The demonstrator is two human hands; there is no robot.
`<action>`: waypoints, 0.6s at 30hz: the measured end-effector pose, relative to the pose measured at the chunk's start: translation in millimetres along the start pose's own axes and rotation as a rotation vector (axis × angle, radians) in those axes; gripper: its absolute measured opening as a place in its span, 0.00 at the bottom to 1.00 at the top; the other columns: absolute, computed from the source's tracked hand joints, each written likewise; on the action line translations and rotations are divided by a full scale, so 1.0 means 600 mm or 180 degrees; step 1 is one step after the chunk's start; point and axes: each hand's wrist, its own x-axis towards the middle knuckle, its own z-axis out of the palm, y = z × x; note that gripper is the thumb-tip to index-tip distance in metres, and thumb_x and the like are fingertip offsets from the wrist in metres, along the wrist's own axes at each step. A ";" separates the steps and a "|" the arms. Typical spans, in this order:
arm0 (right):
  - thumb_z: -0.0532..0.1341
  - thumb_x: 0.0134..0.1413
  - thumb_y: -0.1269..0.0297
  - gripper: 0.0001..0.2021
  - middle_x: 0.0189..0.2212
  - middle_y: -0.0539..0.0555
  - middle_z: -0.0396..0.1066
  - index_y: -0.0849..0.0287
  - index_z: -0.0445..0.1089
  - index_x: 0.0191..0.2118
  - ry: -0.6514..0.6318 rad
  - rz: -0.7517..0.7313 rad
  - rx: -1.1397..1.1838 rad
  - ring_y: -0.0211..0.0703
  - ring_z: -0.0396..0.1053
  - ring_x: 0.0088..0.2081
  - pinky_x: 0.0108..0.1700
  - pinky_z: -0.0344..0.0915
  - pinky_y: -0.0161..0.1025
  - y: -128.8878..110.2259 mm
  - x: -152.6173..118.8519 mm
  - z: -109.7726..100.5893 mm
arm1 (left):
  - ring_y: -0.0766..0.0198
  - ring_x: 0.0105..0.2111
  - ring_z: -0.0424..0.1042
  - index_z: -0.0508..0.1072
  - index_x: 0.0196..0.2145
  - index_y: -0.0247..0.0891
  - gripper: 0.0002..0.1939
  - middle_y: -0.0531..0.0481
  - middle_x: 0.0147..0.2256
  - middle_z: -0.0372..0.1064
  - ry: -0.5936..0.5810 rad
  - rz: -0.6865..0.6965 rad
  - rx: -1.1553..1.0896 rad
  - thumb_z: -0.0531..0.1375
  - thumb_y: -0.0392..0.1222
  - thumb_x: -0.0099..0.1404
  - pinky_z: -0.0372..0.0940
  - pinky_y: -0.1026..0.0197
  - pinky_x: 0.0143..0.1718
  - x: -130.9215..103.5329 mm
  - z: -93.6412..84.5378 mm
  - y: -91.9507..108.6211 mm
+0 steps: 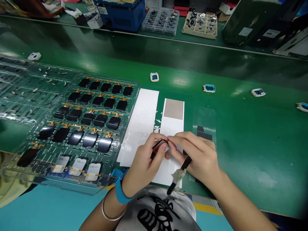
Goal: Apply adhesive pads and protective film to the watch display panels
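My left hand [143, 162], with a blue band at the wrist, pinches a small black-edged screen [157, 143] between thumb and fingers. Most of that screen is hidden by the fingers. The right hand [201, 154] meets it, its thumb and index fingertips closed at the screen's corner. A slim black tool [185, 163], wrapped in ragged tape partway along, is tucked in the right hand and points down toward my body; its kind is unclear. Below both hands lies a white backing strip [171, 128] with a grey-beige patch [173, 109] at its far end.
On the left, a clear plastic tray [131, 109] holds rows of black screens [104, 144]. A second white sheet [144, 118] lies beside it. Right of the strips is a transparent film [204, 117] with dark pieces. Several watch cases [209, 88] are spread across the green bench.
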 end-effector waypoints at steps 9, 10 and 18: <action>0.62 0.56 0.67 0.06 0.24 0.49 0.72 0.59 0.75 0.30 -0.0875 0.2091 0.2043 0.34 0.67 0.25 0.24 0.58 0.31 0.033 0.013 0.005 | 0.70 0.26 0.63 0.60 0.45 0.44 0.05 0.58 0.25 0.62 -0.0044 -0.0157 -0.0513 0.50 0.46 0.77 0.55 0.68 0.24 -0.006 0.001 0.002; 0.64 0.54 0.64 0.07 0.19 0.47 0.68 0.60 0.73 0.27 -0.0999 0.2355 0.2319 0.32 0.62 0.21 0.22 0.54 0.31 0.035 0.016 0.006 | 0.70 0.25 0.62 0.59 0.45 0.44 0.05 0.59 0.24 0.62 -0.0063 -0.0158 -0.0600 0.50 0.46 0.77 0.55 0.68 0.24 -0.007 0.001 0.002; 0.70 0.47 0.52 0.16 0.22 0.51 0.72 0.62 0.74 0.27 -0.1423 0.3160 0.4140 0.35 0.67 0.26 0.31 0.62 0.34 0.024 0.027 0.009 | 0.71 0.22 0.56 0.57 0.44 0.45 0.03 0.61 0.23 0.59 -0.0089 -0.0102 -0.0567 0.50 0.44 0.77 0.54 0.68 0.23 -0.004 0.002 0.003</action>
